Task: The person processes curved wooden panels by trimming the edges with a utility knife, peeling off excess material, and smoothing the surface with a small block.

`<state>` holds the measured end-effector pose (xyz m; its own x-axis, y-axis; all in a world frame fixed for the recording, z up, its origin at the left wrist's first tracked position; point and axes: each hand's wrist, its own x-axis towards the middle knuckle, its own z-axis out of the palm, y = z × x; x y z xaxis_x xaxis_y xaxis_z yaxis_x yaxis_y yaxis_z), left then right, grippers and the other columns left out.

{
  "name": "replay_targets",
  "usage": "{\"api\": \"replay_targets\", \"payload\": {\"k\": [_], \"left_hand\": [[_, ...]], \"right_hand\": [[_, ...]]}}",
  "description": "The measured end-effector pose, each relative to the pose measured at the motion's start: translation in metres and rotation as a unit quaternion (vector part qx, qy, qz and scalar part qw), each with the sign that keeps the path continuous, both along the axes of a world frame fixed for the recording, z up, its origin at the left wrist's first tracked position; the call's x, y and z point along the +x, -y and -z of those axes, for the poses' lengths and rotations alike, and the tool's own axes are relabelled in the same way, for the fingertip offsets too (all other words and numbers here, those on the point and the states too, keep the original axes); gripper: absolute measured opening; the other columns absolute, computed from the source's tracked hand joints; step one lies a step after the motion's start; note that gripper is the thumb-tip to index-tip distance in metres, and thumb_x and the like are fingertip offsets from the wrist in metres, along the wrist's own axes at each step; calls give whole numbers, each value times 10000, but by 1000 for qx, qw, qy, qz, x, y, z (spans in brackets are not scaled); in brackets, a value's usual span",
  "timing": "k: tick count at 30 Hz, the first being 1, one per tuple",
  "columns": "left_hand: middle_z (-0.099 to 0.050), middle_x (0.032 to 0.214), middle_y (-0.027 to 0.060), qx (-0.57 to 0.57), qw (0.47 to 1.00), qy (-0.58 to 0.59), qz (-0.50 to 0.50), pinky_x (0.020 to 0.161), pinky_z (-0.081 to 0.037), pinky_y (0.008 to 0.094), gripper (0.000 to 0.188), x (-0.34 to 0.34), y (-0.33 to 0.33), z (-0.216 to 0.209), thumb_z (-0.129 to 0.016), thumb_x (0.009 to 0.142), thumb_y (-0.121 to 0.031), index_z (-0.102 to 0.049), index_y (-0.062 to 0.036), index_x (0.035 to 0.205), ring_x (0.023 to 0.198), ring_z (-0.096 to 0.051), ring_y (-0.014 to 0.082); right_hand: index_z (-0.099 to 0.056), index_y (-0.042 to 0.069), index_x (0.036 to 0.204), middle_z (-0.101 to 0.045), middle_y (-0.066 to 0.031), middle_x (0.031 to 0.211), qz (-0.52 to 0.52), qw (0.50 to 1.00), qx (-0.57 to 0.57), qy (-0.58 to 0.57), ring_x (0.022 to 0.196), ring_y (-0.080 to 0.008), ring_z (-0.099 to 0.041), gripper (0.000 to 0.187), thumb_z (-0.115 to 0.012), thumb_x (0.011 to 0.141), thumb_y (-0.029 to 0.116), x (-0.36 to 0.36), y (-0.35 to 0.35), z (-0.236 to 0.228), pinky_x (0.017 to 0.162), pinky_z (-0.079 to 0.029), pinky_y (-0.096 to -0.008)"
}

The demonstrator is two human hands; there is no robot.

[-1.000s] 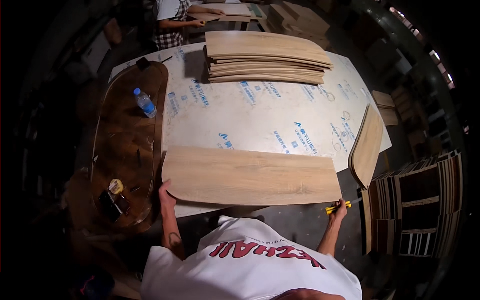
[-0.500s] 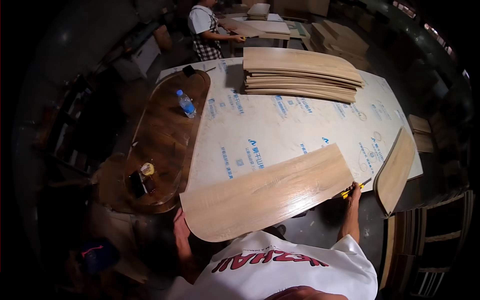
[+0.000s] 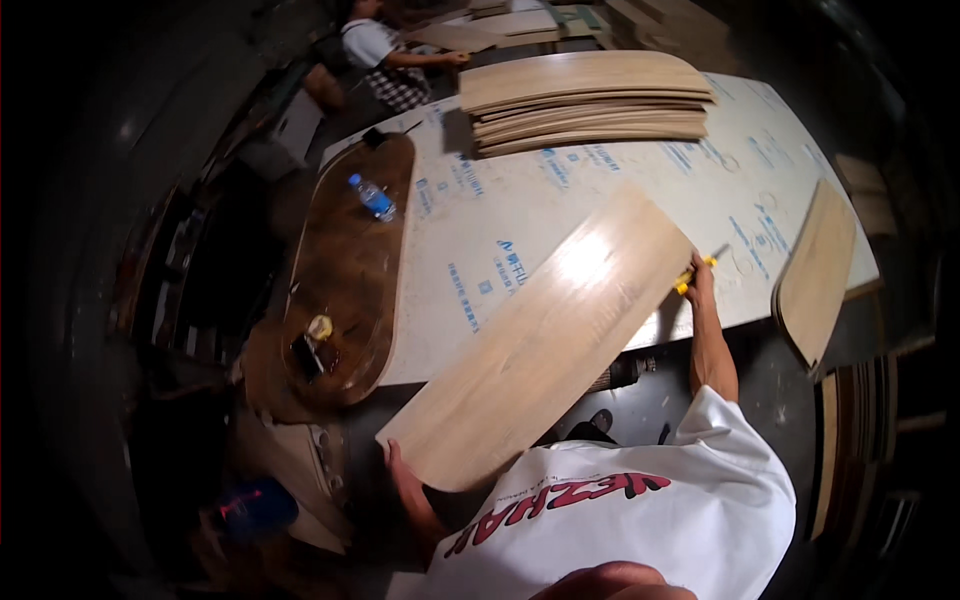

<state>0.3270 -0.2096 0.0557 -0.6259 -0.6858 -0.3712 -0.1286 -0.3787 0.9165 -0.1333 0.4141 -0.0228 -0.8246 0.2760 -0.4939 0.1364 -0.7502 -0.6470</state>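
Observation:
A long light wood-grain panel (image 3: pixel 560 340), rounded at its near corner, slants from my lap up over the table's front edge. My left hand (image 3: pixel 400 470) grips its near left end, fingers partly hidden under the board. At the far right end my right hand (image 3: pixel 699 280) is closed on the panel's edge. That same hand also holds a yellow-handled tool (image 3: pixel 710 262) with a thin grey blade pointing away; its exact kind is hard to make out.
The white printed tabletop (image 3: pixel 450 250) bears a stack of similar panels (image 3: pixel 590 110) at the back. More panels (image 3: pixel 820 270) overhang its right edge. On the left, a brown rounded board (image 3: pixel 340 250) carries a water bottle (image 3: pixel 372 197) and a tape roll (image 3: pixel 320 327). A co-worker (image 3: pixel 375 50) stands far left.
The panel has turned counterclockwise, its far end swinging up and away over the table. My right hand has moved forward with it; my left hand has shifted slightly right. The view has also shifted.

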Motion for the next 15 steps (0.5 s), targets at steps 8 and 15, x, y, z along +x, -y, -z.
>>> {"api": "replay_targets", "payload": {"k": [8,15], "left_hand": [[-345,1520,182,83,983,-149,69,1082,-381,439,540,30,-17,-11,-324,1057,-312,-233,-74,1532,1346,-420,314],[-315,1539,153,45,979,-184,79,1091,-337,543,663,37,-51,-33,-460,975,-337,-199,-131,1549,1379,-345,385]], "right_hand": [[-580,91,841,-530,11,623,-103,993,49,-19,491,-115,-495,62,-622,886,96,-12,55,-19,476,-457,-286],[-522,90,862,-530,-29,624,-162,985,-57,-19,479,-152,-488,83,-588,905,114,-19,91,-15,449,-439,-318]]}}
